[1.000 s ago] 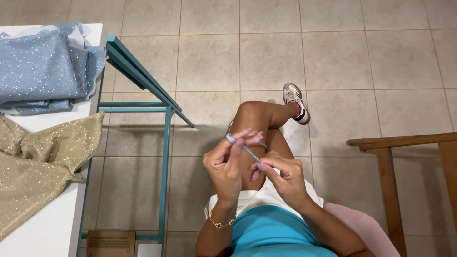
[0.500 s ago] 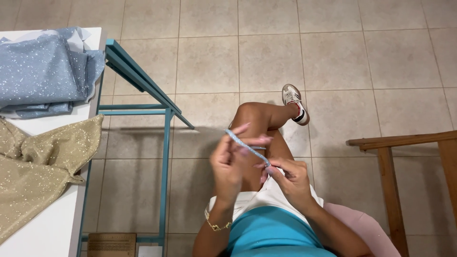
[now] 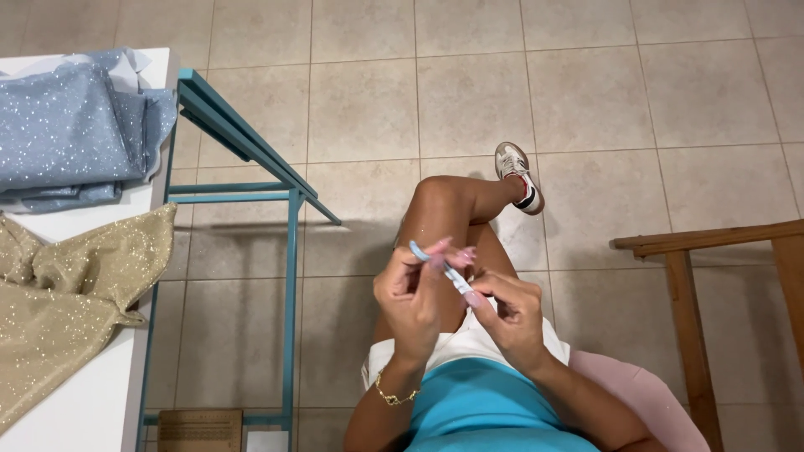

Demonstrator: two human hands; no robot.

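Observation:
Both my hands are raised over my lap and together hold a slim light-blue pen-like tool [image 3: 437,263]. My left hand [image 3: 410,301] pinches its upper end between thumb and fingers. My right hand [image 3: 511,314] grips its lower end. I sit cross-legged on a pink seat [image 3: 645,402], one knee up, a white sneaker [image 3: 517,174] out in front on the tiled floor.
A white table [image 3: 92,393] with a teal metal frame [image 3: 293,268] stands at the left. On it lie a gold glittery fabric [image 3: 67,293] and a folded blue speckled fabric [image 3: 67,125]. A wooden frame [image 3: 712,276] is at the right. A cardboard box [image 3: 199,429] sits under the table.
My hands have shifted slightly lower and closer together along the tool; the left fingers have curled tighter around its upper end. The view has tilted a little.

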